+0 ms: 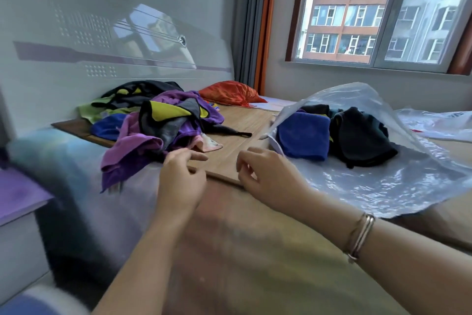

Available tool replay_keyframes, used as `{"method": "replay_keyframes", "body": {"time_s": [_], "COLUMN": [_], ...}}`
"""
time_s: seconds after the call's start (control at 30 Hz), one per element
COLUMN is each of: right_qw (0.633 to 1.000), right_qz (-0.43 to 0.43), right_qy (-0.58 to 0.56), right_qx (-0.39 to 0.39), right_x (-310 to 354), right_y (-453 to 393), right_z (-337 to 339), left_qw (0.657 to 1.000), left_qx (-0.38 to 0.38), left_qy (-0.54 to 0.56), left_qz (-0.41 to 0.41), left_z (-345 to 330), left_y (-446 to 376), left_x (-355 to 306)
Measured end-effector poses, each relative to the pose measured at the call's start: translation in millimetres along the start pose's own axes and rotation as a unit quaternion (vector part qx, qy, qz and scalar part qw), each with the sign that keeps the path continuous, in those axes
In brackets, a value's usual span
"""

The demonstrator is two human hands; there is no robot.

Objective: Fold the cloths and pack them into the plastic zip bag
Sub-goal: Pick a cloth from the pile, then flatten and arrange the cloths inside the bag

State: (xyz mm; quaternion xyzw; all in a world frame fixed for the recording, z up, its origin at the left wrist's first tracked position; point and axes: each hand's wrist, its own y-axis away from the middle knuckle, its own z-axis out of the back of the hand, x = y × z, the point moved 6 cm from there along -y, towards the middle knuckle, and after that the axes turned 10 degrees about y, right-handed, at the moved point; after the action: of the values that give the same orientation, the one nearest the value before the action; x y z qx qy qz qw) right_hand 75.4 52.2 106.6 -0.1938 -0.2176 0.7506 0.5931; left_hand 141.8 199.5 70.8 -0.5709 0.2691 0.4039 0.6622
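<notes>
A heap of unfolded cloths in purple, black, yellow, green and blue lies on the wooden board at the left. The clear plastic zip bag lies at the right, holding a folded blue cloth and a dark cloth. My left hand hovers at the near edge of the heap, fingers loosely curled, holding nothing. My right hand hangs just left of the bag's mouth, fingers relaxed and empty.
An orange cloth bundle lies at the back by the curtain. A white headboard stands behind the heap. More plastic lies at the far right under the window. The bed surface stretches in front.
</notes>
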Motion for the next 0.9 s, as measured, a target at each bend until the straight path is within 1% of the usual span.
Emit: {"method": "replay_keyframes", "body": {"time_s": [0.13, 0.2, 0.3, 0.37, 0.43, 0.57, 0.67, 0.73, 0.77, 0.8, 0.9], "right_qw": [0.992, 0.985, 0.975, 0.978, 0.984, 0.991, 0.985, 0.981, 0.981, 0.984, 0.979], "right_qz": [-0.044, -0.061, -0.105, -0.116, -0.118, -0.097, -0.066, -0.065, -0.075, -0.083, -0.125], "right_qy": [-0.114, -0.159, -0.197, -0.173, -0.134, -0.047, -0.021, -0.018, -0.03, -0.054, -0.16], "right_qx": [0.01, 0.006, -0.016, -0.022, -0.005, 0.076, 0.156, 0.181, 0.175, 0.149, 0.012], "right_x": [16.8, 19.7, 19.0, 18.1, 17.1, 18.7, 24.9, 27.7, 26.3, 22.9, -4.8], "right_y": [-47.1, -80.8, -137.2, -173.7, -204.5, -246.0, -261.8, -263.7, -263.4, -261.8, -241.7], "right_z": [-65.8, -95.3, -118.0, -121.2, -124.4, -144.5, -166.0, -174.2, -174.8, -172.3, -147.3], "left_qw": [0.996, 0.995, 0.995, 0.995, 0.995, 0.994, 0.992, 0.991, 0.991, 0.99, 0.985], "left_qx": [-0.064, -0.076, -0.077, -0.078, -0.076, -0.051, -0.041, -0.035, -0.032, -0.033, -0.018], "left_qy": [-0.012, -0.009, -0.005, 0.002, 0.017, 0.038, 0.061, 0.062, 0.061, 0.062, 0.083], "left_qz": [0.067, 0.069, 0.06, 0.063, 0.068, 0.092, 0.101, 0.111, 0.116, 0.121, 0.148], "left_z": [43.9, 56.7, 65.9, 68.3, 68.0, 61.4, 57.8, 53.7, 50.8, 47.4, 28.7], "left_y": [-16.2, -26.6, -43.7, -53.6, -61.3, -70.1, -76.4, -77.3, -76.7, -75.8, -74.2], "left_x": [44.5, 56.4, 66.4, 71.6, 77.0, 92.8, 104.1, 108.1, 108.2, 108.0, 107.6]}}
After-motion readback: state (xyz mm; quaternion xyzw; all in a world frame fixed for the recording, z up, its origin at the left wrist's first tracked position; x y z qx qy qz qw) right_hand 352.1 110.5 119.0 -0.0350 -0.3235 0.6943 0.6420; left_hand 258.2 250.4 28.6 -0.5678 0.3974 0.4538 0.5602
